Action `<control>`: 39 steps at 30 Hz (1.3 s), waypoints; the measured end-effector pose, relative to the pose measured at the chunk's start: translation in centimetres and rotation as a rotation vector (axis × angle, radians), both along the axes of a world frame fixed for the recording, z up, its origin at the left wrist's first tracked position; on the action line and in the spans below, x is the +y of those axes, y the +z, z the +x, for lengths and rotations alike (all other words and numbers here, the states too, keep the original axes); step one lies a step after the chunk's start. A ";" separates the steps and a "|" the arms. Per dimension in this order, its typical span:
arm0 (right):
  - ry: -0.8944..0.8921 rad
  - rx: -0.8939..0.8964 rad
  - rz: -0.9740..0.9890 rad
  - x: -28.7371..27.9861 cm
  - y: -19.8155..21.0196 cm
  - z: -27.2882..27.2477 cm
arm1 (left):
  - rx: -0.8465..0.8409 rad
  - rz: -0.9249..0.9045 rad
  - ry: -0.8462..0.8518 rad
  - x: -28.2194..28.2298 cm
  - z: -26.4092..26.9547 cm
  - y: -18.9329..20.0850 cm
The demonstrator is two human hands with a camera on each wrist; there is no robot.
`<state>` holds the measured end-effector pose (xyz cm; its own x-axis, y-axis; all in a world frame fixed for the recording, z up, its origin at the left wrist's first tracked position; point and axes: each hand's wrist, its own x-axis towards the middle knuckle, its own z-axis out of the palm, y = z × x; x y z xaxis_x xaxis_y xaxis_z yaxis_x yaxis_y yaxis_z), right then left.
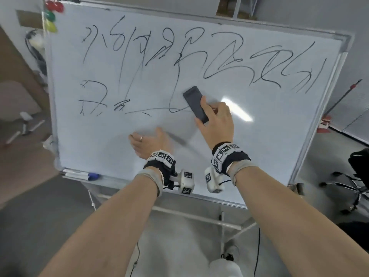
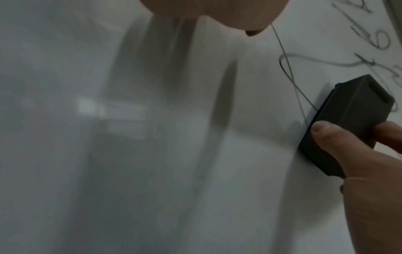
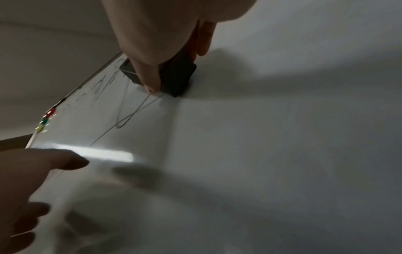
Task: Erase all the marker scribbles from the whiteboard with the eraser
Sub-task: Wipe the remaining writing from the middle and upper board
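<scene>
Right hand [image 1: 216, 118] grips black oblong eraser [image 1: 195, 103], long axis upright-tilted, flat on whiteboard [image 1: 259, 136]; black scribbles [image 1: 139, 111] lie leftward. Left hand [image 1: 148, 141] flat, open.

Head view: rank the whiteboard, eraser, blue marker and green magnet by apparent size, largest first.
1. whiteboard, by far the largest.
2. eraser, gripped by the right hand.
3. blue marker on the tray; its white body is blurred, so its length is uncertain.
4. green magnet, smallest, though farther from the camera.

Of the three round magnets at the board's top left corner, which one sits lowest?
The yellow magnet. It sits below the green magnet, which in turn sits below the red magnet, all along the left edge of the whiteboard.
</scene>
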<state>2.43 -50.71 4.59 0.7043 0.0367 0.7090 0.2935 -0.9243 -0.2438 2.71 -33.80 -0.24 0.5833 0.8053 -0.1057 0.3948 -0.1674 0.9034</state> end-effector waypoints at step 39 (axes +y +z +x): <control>0.278 0.106 -0.301 20.1 -5.7 2.9 | 0.141 -0.150 -0.127 19.7 2.1 -2.2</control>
<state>5.31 -30.59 -1.07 0.7068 0.4299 0.5618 0.5299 -0.8479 -0.0178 4.84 -14.05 -2.41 0.6500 0.6956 -0.3060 0.5032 -0.0922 0.8592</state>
